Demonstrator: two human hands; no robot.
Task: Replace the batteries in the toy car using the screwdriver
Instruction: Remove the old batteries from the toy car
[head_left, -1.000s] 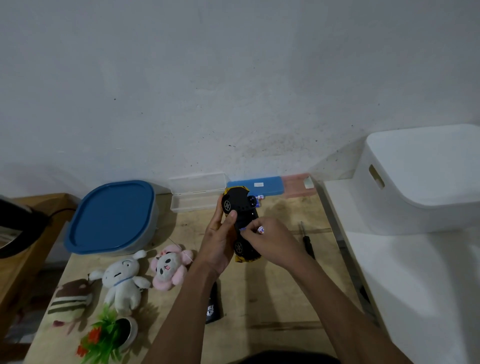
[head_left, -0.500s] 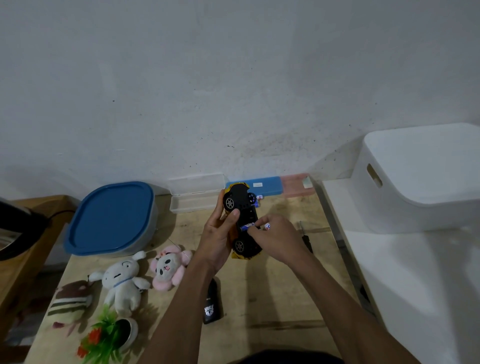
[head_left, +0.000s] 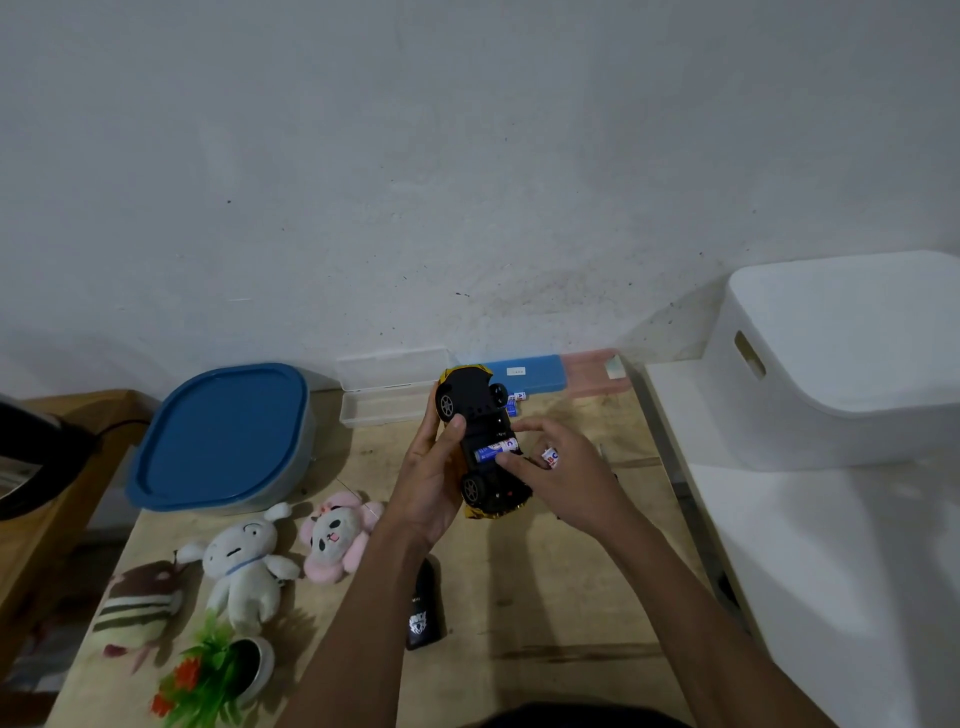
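The toy car was held upside down above the wooden table. Its black underside was turned up, probably so that the open battery compartment could be reached. Far to the left of the fingers stood a container with a blue lid, and nearer lay two plush toys, well apart from the work. The left hand gripped the car from its left side, with the thumb laid across the underside and the other fingers curled behind the yellow body, I think to keep it steady. Just right of this thumb, a blue battery lay across the compartment. The right hand had thumb and forefinger close together on this battery and seemed to be pressing it into its seat. A second battery was tucked in the curled fingers behind, perhaps ready for its turn. Beyond the fingertips, spare batteries lay on the table. Far to the right stood a white storage bin. I could not make out the screwdriver with certainty.
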